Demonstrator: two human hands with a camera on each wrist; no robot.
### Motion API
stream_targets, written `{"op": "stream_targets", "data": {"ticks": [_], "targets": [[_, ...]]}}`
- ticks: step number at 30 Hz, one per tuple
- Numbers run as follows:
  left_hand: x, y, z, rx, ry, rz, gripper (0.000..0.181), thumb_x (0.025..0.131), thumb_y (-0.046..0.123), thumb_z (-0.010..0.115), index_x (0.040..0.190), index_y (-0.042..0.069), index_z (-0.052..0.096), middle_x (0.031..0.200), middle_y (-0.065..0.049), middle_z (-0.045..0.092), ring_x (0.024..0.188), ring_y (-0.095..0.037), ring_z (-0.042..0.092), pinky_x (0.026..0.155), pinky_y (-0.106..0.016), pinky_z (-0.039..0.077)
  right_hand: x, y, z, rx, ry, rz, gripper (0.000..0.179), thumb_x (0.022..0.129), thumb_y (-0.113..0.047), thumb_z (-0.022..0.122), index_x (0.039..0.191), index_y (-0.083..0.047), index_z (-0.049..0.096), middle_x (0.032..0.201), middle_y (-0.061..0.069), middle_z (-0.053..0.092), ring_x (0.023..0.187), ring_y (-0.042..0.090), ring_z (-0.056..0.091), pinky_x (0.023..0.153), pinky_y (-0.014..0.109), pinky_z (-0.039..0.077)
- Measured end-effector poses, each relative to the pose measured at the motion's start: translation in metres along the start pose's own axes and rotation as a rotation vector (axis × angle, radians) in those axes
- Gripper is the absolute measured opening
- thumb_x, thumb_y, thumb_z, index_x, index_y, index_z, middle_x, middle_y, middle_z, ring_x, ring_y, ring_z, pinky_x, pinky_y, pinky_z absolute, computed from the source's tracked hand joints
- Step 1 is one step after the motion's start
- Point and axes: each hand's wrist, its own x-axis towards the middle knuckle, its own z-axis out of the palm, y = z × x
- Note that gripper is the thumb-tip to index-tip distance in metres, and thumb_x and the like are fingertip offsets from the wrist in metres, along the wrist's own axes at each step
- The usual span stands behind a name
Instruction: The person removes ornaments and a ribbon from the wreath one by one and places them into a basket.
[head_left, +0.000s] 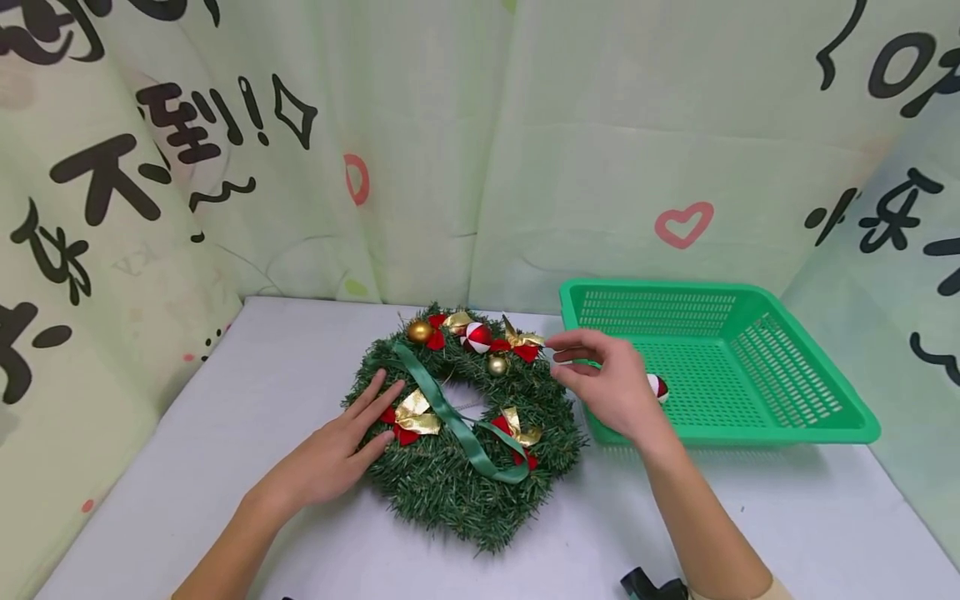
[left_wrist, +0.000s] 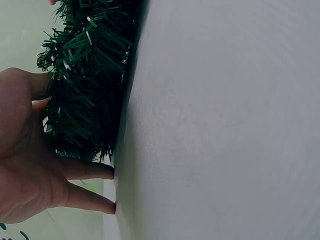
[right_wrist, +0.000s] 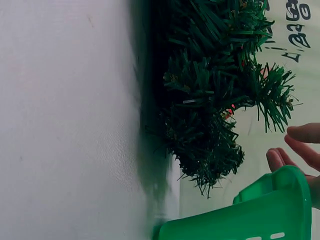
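A round green wreath (head_left: 465, 492) lies flat on the table, trimmed with red-and-gold bows (head_left: 416, 415), a gold ball (head_left: 419, 332) and a red-and-white ball (head_left: 477, 337). A loose green ribbon (head_left: 442, 408) runs across its middle. My left hand (head_left: 337, 454) rests at the wreath's left side, fingers spread; in the left wrist view two fingertips (left_wrist: 107, 205) reach down to the tabletop. My right hand (head_left: 611, 379) hovers by the wreath's upper right edge, its fingertips beside a gold-and-red bow (head_left: 522, 340). Between its parted fingers (right_wrist: 300, 134) nothing shows in the right wrist view.
A green plastic basket (head_left: 795, 434) stands on the right of the table, just beyond my right hand. Inside it a red-and-white ball (head_left: 658, 387) is partly hidden by that hand. A black object (head_left: 652, 586) lies at the near edge. Printed curtains (head_left: 510, 167) surround the table.
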Motion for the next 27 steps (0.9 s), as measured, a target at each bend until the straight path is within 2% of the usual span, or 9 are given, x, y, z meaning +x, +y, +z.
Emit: {"op": "stream_targets", "data": {"ticks": [7, 17, 23, 27], "targets": [[0.0, -0.001, 0.002, 0.0, 0.001, -0.004, 0.065, 0.112, 0.049, 0.04, 0.169, 0.038, 0.009, 0.177, -0.001, -0.002, 0.149, -0.05, 0.038, 0.109, -0.071, 0.041, 0.002, -0.006, 0.008, 0.019, -0.045, -0.002, 0.032, 0.095, -0.003, 0.073, 0.128, -0.005, 0.071, 0.129, 0.019, 0.071, 0.113, 0.031, 0.073, 0.095, 0.029, 0.059], [0.0, 0.0, 0.001, 0.002, -0.002, -0.001, 0.065, 0.112, 0.049, 0.04, 0.169, 0.037, 0.009, 0.177, -0.001, -0.002, 0.148, -0.051, 0.039, 0.108, -0.071, 0.042, 0.009, -0.012, 0.013, 0.012, -0.087, -0.005, 0.03, 0.095, -0.004, 0.074, 0.125, -0.008, 0.073, 0.128, 0.016, 0.072, 0.115, 0.028, 0.071, 0.095, 0.032, 0.06], [0.001, 0.0, 0.0, 0.002, 0.0, 0.001, 0.065, 0.112, 0.048, 0.04, 0.169, 0.037, 0.009, 0.177, -0.002, -0.002, 0.148, -0.051, 0.038, 0.109, -0.071, 0.04, 0.014, -0.015, 0.014, 0.0, -0.11, -0.023, 0.028, 0.095, -0.005, 0.075, 0.123, -0.01, 0.074, 0.127, 0.014, 0.072, 0.115, 0.029, 0.071, 0.095, 0.039, 0.06], [0.0, -0.001, 0.0, 0.003, 0.001, 0.0, 0.065, 0.112, 0.049, 0.04, 0.169, 0.037, 0.009, 0.177, -0.001, -0.002, 0.148, -0.051, 0.038, 0.11, -0.071, 0.04, 0.017, -0.018, 0.014, -0.007, -0.136, -0.001, 0.028, 0.095, -0.009, 0.075, 0.123, -0.015, 0.075, 0.127, 0.012, 0.072, 0.116, 0.026, 0.071, 0.093, 0.044, 0.06]]}}
